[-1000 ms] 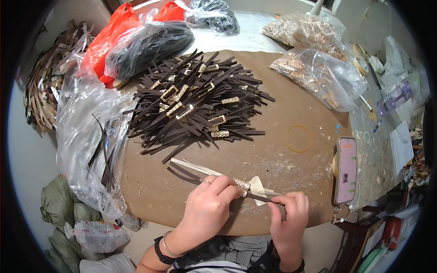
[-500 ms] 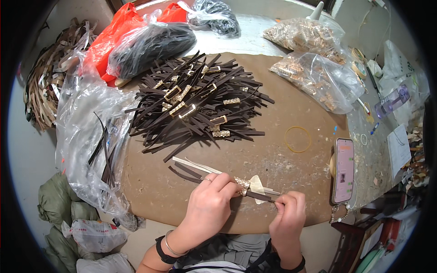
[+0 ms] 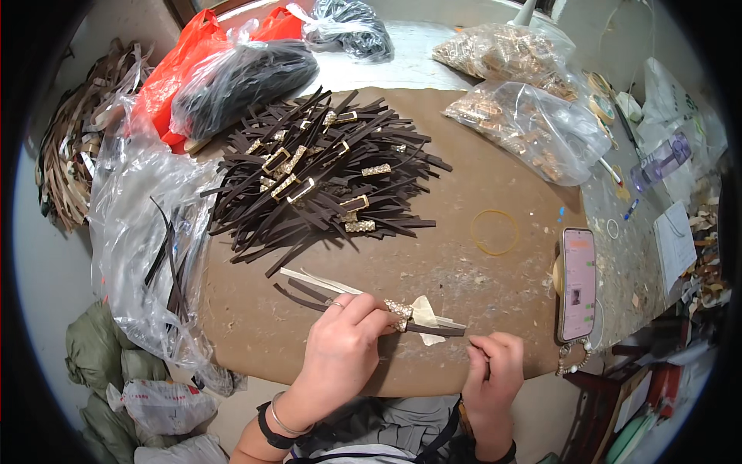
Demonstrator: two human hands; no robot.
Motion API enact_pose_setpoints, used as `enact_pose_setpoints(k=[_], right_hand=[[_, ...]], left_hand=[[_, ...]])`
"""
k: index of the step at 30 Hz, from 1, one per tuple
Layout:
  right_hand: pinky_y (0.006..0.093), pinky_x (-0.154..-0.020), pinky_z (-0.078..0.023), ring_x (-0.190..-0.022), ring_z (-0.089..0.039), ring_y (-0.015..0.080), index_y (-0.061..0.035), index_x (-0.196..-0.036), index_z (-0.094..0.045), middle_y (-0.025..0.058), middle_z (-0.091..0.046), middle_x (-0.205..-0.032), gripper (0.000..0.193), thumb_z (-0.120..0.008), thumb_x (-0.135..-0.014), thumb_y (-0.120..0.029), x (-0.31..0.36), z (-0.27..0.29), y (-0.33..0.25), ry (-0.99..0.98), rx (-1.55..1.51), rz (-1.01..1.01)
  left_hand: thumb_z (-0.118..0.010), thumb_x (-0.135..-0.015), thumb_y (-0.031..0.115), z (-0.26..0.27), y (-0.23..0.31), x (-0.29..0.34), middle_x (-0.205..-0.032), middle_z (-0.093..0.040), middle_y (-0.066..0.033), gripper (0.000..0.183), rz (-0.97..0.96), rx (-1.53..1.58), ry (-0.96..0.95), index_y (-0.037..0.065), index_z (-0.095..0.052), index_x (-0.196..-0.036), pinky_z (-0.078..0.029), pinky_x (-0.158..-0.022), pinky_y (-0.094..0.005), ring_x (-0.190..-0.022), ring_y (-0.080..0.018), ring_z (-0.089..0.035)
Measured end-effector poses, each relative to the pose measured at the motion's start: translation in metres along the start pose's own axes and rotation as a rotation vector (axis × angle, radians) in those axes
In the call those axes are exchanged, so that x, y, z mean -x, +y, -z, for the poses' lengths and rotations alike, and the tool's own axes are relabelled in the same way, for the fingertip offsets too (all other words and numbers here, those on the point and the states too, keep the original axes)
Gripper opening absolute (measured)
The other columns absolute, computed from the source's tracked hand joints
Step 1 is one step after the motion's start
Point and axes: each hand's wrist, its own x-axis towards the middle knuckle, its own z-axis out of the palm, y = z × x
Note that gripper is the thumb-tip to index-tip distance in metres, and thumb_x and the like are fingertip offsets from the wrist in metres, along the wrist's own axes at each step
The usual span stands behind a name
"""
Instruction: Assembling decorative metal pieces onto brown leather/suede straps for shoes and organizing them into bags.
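My left hand [image 3: 341, 352] presses down on a dark brown strap [image 3: 309, 294] that carries a gold studded buckle [image 3: 399, 312], lying on the brown board [image 3: 479, 278] near its front edge. A pale strip of backing paper [image 3: 423, 312] curls off the strap just right of the buckle. My right hand [image 3: 495, 371] rests on the board's edge with fingers curled, its fingertips close to the strap's right end [image 3: 452, 332]. Behind them lies a large heap of dark straps with gold buckles [image 3: 325, 174].
A pink phone [image 3: 577, 282] lies at the board's right edge, a rubber band [image 3: 495, 232] beside it. Clear bags of gold buckles [image 3: 533, 124] sit at the back right. Black-filled and red bags [image 3: 232, 77] and loose clear plastic [image 3: 143, 232] crowd the left.
My right hand has slid down and away from the pale paper toward the board's edge. My left hand stays on the strap by the buckle.
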Motion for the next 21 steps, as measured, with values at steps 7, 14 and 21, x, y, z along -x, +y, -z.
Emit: enact_pose_setpoints(k=[7,14,21], right_hand=[[0.0384,-0.069,-0.049,-0.083,-0.059,0.0294,-0.0034,-0.099,-0.068,0.0097,-0.057,-0.094,0.018,-0.071,-0.082,-0.001,-0.011,-0.010,-0.009,-0.072,0.210,0.058],[0.0302,-0.055,-0.046,-0.075,-0.057,0.0241,0.0027,-0.102,-0.068,0.0159,-0.054,-0.098,0.020,-0.066,-0.082,0.006,-0.011,-0.011,-0.006,0.034,-0.087,-0.051],[0.0264,-0.059,-0.040,-0.075,-0.052,0.0171,0.0013,-0.098,-0.064,0.0096,-0.054,-0.094,0.014,-0.058,-0.086,0.007,-0.004,-0.011,-0.008,0.057,-0.050,0.100]], left_hand=[[-0.075,-0.068,-0.001,-0.001,-0.003,-0.001,-0.083,-0.064,-0.0049,0.016,-0.012,0.014,0.016,0.004,-0.069,-0.083,-0.050,-0.070,-0.0351,-0.078,-0.0249,-0.062],[-0.065,-0.069,-0.001,0.014,0.000,-0.001,-0.086,-0.058,-0.0063,0.018,-0.070,-0.107,0.058,0.006,-0.066,-0.085,-0.050,-0.068,-0.0350,-0.078,-0.0253,-0.059],[-0.064,-0.076,-0.005,0.068,-0.010,-0.036,-0.112,-0.060,-0.0149,0.034,-0.154,-0.083,0.401,-0.002,-0.065,-0.110,-0.051,-0.082,-0.0340,-0.100,-0.0302,-0.061]])
